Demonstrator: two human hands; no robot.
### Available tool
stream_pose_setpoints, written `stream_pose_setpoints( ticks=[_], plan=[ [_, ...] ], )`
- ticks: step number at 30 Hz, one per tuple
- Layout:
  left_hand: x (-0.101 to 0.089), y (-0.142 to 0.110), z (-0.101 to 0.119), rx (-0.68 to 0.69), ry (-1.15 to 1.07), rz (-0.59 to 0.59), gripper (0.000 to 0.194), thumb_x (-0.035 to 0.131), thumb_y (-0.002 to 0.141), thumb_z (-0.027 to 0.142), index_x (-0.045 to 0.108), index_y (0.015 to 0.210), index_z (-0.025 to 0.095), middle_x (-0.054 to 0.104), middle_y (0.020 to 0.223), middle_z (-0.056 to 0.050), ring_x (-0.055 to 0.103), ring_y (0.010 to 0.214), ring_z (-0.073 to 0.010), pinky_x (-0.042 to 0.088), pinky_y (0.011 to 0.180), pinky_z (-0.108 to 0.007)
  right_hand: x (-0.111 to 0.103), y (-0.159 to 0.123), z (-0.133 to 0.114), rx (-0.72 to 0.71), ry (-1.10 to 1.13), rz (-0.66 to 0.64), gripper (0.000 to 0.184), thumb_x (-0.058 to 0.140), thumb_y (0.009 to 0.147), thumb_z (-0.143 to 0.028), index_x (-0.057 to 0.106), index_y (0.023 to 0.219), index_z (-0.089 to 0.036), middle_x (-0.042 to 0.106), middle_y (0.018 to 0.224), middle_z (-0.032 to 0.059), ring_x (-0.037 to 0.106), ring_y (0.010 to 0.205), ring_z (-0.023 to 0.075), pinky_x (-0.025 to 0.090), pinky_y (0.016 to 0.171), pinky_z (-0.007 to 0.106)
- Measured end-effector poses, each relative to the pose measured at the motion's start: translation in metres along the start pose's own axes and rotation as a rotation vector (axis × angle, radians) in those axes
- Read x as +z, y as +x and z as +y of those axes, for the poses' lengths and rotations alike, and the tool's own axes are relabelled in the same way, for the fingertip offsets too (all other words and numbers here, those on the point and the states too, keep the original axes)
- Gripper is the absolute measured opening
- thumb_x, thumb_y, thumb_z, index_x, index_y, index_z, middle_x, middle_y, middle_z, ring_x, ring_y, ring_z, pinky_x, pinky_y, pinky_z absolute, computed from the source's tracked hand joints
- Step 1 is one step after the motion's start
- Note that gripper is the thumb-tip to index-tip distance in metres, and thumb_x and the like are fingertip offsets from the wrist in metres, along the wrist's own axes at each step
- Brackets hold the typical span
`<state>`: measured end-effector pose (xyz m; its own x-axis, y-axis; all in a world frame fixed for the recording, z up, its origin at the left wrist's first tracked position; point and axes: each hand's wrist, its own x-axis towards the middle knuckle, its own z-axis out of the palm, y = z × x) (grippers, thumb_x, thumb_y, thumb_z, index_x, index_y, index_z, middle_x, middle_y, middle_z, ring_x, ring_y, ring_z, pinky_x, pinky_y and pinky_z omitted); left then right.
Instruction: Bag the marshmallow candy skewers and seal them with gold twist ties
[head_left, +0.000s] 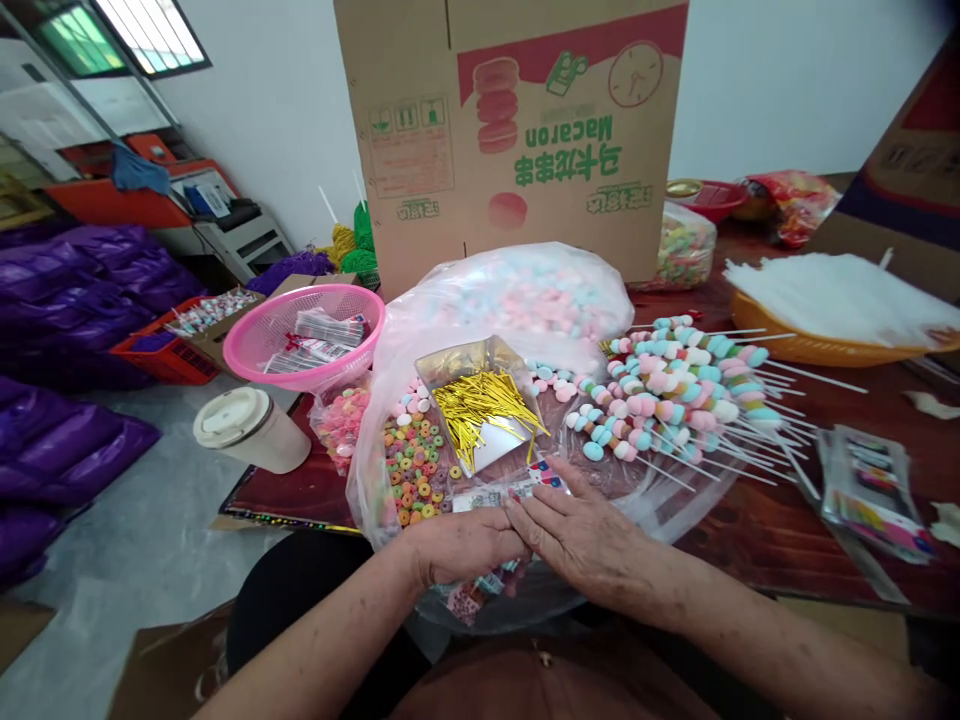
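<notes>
A printed clear plastic packet [489, 494] with colourful sweets in its lower end lies across both my hands. My left hand [463, 545] is closed round it from the left, fingertips hidden under the other hand. Over the packet and the left fingertips lie the fingers of my right hand [581, 540]; its thumb is mostly hidden below. Just beyond is an open tray [491, 352] of gold twist ties [480, 405]. Ring-shaped sweets [412, 470] lie to the left. Marshmallow skewers [671, 385] are piled at the right.
Behind the tray sits a large bag of marshmallows [517, 295], against a cardboard box [517, 130]. At left are a pink basket [247, 335] of packets and a lidded cup [259, 435]. Flat printed bags [874, 490] and an orange basket [840, 345] stand right.
</notes>
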<state>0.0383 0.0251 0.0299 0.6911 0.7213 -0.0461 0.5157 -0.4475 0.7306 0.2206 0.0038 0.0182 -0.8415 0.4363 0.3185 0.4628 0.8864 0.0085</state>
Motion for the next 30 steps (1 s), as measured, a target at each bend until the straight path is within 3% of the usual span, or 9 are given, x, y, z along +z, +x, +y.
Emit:
stream_pose_setpoints(
  ticks=[4,8,11,13,16,19,21,27,30],
  plan=[
    [-0.004,-0.002,0.011,-0.065,0.073,-0.423,0.030,0.040,0.086,0.029,0.059,0.064,0.019,0.063,0.056,0.000,0.057,0.049,-0.0134,0.042,0.045,-0.021,0.013,-0.012,-0.008,0.115,0.232,-0.144,0.019,0.038,0.083,-0.010,0.057,0.084,-0.012,0.062,0.072,0.0108,0.054,0.068,0.0194,0.043,0.077,0.041],
    [-0.004,-0.009,0.012,0.148,0.627,-0.177,0.012,0.050,0.080,0.023,0.059,0.082,0.014,0.065,0.075,-0.009,0.060,0.065,-0.0210,0.046,0.056,-0.029,0.014,-0.007,-0.023,0.648,1.122,-0.185,0.031,0.028,0.090,-0.037,0.041,0.067,-0.020,0.043,0.045,-0.0044,0.040,0.039,0.0106,0.042,0.048,0.026],
    [-0.001,-0.019,0.001,0.353,0.707,0.086,0.019,0.040,0.085,0.016,0.059,0.087,0.014,0.063,0.077,-0.010,0.059,0.072,-0.0211,0.047,0.068,-0.035,0.011,0.003,-0.022,0.866,1.697,-0.248,0.036,0.021,0.088,-0.049,0.035,0.068,-0.023,0.023,0.033,-0.0125,0.024,0.026,0.0090,0.038,0.037,0.024],
    [0.003,-0.025,-0.009,0.296,0.500,0.290,0.024,0.037,0.087,0.018,0.060,0.086,0.014,0.064,0.078,-0.010,0.060,0.073,-0.0201,0.047,0.069,-0.035,0.012,0.010,-0.005,0.836,1.570,-0.228,0.038,0.020,0.090,-0.046,0.042,0.071,-0.021,0.034,0.036,-0.0092,0.033,0.029,0.0106,0.040,0.039,0.025],
    [0.011,-0.028,-0.022,-0.130,-0.164,0.527,0.021,0.047,0.083,0.028,0.063,0.078,0.015,0.064,0.069,-0.005,0.059,0.065,-0.0168,0.046,0.061,-0.029,0.024,0.016,0.040,0.768,0.816,0.011,0.033,0.027,0.092,-0.031,0.056,0.085,-0.016,0.061,0.069,0.0043,0.055,0.059,0.0146,0.045,0.058,0.028],
    [0.018,-0.025,-0.024,-0.566,-0.898,0.621,0.022,0.063,0.070,0.037,0.062,0.070,0.015,0.059,0.059,0.001,0.054,0.050,-0.0118,0.043,0.049,-0.024,0.046,0.018,0.084,0.617,0.343,0.078,0.019,0.044,0.085,-0.018,0.062,0.093,-0.017,0.060,0.105,0.0117,0.053,0.089,0.0215,0.040,0.079,0.036],
    [0.019,-0.022,-0.023,-0.691,-1.179,0.660,0.027,0.071,0.061,0.038,0.061,0.071,0.015,0.060,0.059,0.001,0.053,0.046,-0.0104,0.042,0.047,-0.024,0.057,0.019,0.098,0.502,0.183,0.074,0.017,0.048,0.083,-0.015,0.065,0.085,-0.018,0.060,0.107,0.0104,0.050,0.093,0.0231,0.037,0.082,0.040],
    [0.015,-0.012,-0.017,-0.648,-1.252,0.676,0.026,0.073,0.057,0.034,0.061,0.064,0.013,0.060,0.060,0.000,0.052,0.047,-0.0087,0.039,0.047,-0.021,0.030,0.018,0.057,0.588,0.513,0.332,0.016,0.042,0.089,-0.024,0.056,0.083,-0.019,0.063,0.087,0.0061,0.055,0.083,0.0182,0.043,0.074,0.033],
    [0.018,-0.005,-0.014,-0.616,-1.187,0.651,0.023,0.070,0.061,0.035,0.062,0.065,0.014,0.058,0.058,0.002,0.051,0.049,-0.0093,0.038,0.049,-0.021,0.012,0.026,0.013,0.734,0.872,0.264,0.019,0.036,0.091,-0.027,0.049,0.080,-0.020,0.055,0.063,-0.0016,0.049,0.053,0.0112,0.039,0.052,0.023]
  ],
)
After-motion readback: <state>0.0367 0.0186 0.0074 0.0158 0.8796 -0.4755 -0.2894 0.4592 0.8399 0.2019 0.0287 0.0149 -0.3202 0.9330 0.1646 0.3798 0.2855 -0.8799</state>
